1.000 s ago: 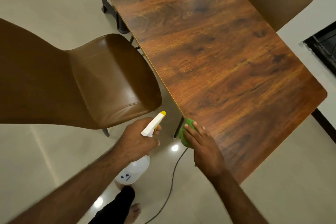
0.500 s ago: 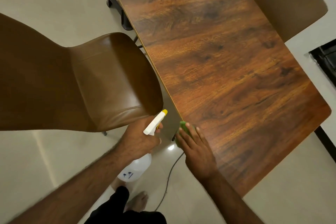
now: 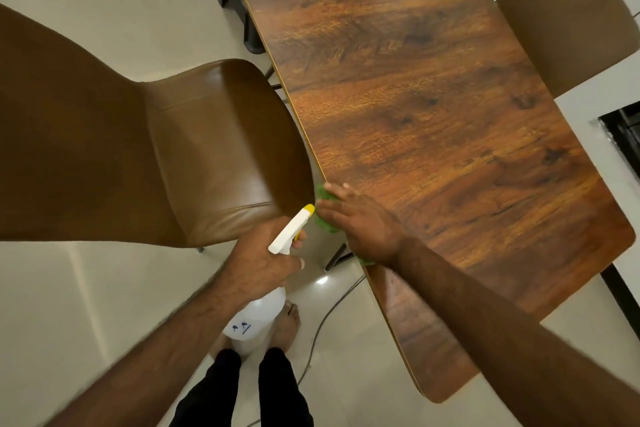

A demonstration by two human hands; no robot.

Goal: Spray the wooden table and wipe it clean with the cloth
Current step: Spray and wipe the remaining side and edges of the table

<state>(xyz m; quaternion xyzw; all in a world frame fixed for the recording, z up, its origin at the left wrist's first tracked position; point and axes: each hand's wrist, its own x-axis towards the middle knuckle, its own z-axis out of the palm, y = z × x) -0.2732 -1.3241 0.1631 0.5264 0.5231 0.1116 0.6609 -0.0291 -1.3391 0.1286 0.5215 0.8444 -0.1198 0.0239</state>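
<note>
Now right hand (image 3: 360,222) lies flat, fingers straight, pressing cloth (image 3: 322,194) on table (image 3: 433,114) edge beside chair (image 3: 207,149), likely to rub that strip. Left hand (image 3: 263,260) grips bottle (image 3: 258,319) off table, over floor, nozzle toward table, likely ready for more spray.

The long, dark-grained wooden counter (image 3: 433,114) stands on a pale tiled floor (image 3: 104,288) with a brown chair (image 3: 207,149) just beside it, and a green cloth (image 3: 322,193) lies at its left edge under the flat right hand (image 3: 360,222).
</note>
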